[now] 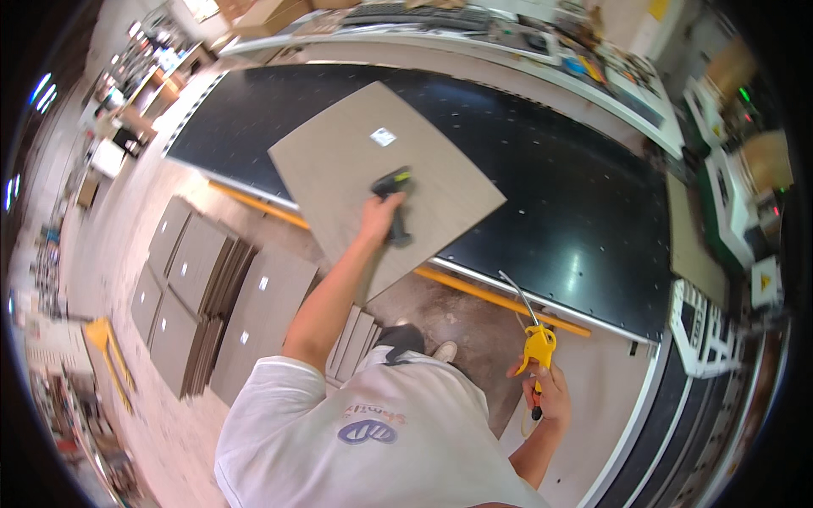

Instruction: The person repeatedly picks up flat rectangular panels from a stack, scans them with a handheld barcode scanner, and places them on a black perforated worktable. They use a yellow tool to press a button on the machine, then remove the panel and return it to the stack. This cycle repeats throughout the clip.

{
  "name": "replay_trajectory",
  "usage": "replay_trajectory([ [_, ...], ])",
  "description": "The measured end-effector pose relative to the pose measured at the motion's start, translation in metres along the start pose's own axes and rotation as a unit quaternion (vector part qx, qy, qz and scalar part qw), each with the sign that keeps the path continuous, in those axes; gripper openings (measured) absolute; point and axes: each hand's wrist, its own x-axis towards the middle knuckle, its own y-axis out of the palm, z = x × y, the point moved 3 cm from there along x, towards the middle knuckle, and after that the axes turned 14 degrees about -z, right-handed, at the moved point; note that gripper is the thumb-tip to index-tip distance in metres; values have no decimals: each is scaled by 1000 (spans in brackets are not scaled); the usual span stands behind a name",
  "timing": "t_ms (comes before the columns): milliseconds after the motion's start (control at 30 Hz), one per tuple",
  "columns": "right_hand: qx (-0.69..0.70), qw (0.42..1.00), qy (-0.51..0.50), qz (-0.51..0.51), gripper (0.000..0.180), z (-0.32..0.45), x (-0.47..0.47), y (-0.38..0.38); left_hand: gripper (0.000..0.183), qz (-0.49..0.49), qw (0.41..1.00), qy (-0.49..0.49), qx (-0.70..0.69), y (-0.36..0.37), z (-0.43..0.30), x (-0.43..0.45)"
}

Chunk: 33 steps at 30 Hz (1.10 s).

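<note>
My left hand is closed around a dark handheld barcode scanner with a yellow-green mark, held over a flat brown board. A white label is on the board's upper part. The board lies at an angle on the black table, one corner jutting past the near edge. In my right hand is a yellow air blow gun with a bent metal nozzle and a hose below, near the table's front edge.
Stacks of labelled brown boards stand on the floor at the left, beyond them a yellow pallet jack. An orange rail runs along the table's near side. Behind is a bench with a keyboard; machinery stands at the right.
</note>
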Motion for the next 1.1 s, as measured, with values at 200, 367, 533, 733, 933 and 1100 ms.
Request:
replay_trajectory([
  [200, -98, 987, -21, 125, 54, 33, 42, 35, 27, 67, 998, -20, -6, 41, 4, -31],
  [367, -176, 979, -24, 104, 48, 59, 87, 60, 39, 192, 974, 97, 74, 96, -2, -44],
  [533, -230, 966, -30, 111, 49, 78, 116, 79, 45, 216, 962, 158, 51, 132, -2, -18],
  [733, -306, 909, 14, 284, 46, 104, 134, 111, 50, 205, 970, 132, 22, 139, -8, 14],
  [933, -372, 839, 2, 396, 31, 147, 161, 161, 52, 210, 970, 113, 41, 136, -20, 45],
  [1100, -386, 829, -11, 405, 32, 162, 179, 189, 52, 196, 974, 108, 40, 133, -27, 71],
])
